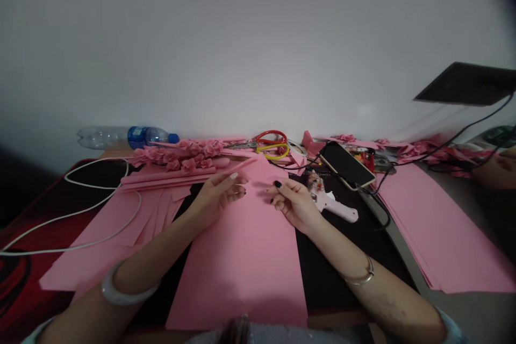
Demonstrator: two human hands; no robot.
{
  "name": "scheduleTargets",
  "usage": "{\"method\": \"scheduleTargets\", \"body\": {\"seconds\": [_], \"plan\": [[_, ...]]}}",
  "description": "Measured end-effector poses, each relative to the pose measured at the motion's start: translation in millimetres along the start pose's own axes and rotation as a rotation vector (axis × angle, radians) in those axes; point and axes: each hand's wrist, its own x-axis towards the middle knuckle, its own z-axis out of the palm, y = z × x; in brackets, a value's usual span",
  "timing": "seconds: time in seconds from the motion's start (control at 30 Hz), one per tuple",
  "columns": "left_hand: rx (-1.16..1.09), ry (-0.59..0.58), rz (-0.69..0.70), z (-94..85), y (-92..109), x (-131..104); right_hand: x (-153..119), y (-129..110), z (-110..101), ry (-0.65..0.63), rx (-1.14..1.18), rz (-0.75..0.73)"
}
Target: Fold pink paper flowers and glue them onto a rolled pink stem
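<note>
A piece of pink paper (pixel 261 167) is raised between my two hands, its upper edge standing out above the larger pink sheet (pixel 242 263) spread on the desk below. My left hand (pixel 217 196) pinches its left side, thumb on top and fingers curled. On the other side, my right hand (pixel 294 201) has thumb and fingers closed at the paper's right edge. Against the pink background, the lower outline of the held piece is hard to make out. To the right of my right hand lies a pale pink glue gun (pixel 335 207).
Behind my hands lie red-and-yellow-handled scissors (pixel 272 145), folded paper flowers (pixel 189 155) and a plastic bottle (pixel 133 137). A phone (pixel 349 165) and black cables are at the right. More pink sheets (pixel 447 236) sit far right, cut paper (pixel 105 226) and a white cable (pixel 68 249) left.
</note>
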Motion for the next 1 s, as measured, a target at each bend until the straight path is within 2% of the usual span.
{"method": "scheduleTargets", "body": {"seconds": [0.17,0.37,0.43,0.57,0.7,0.83,1.0], "plan": [[0.359,0.062,0.196,5.0,-3,-4,-3,5,6,-0.025,-0.12,-0.053],[0.489,0.121,0.473,5.6,1,-8,-4,6,6,-0.046,-0.148,-0.072],[0.538,0.075,0.479,2.6,-1,-8,-4,6,7,-0.057,-0.154,-0.074],[0.604,-0.048,0.392,-0.6,-3,-11,-3,3,8,-0.028,-0.11,-0.062],[0.794,-0.102,0.433,5.3,0,-15,-2,2,7,0.009,-0.002,-0.046],[0.913,-0.083,0.501,9.5,1,-14,-1,2,5,-0.015,-0.005,-0.027],[0.995,-0.095,0.569,4.8,-4,-12,-2,3,7,-0.103,-0.112,0.006]]}}
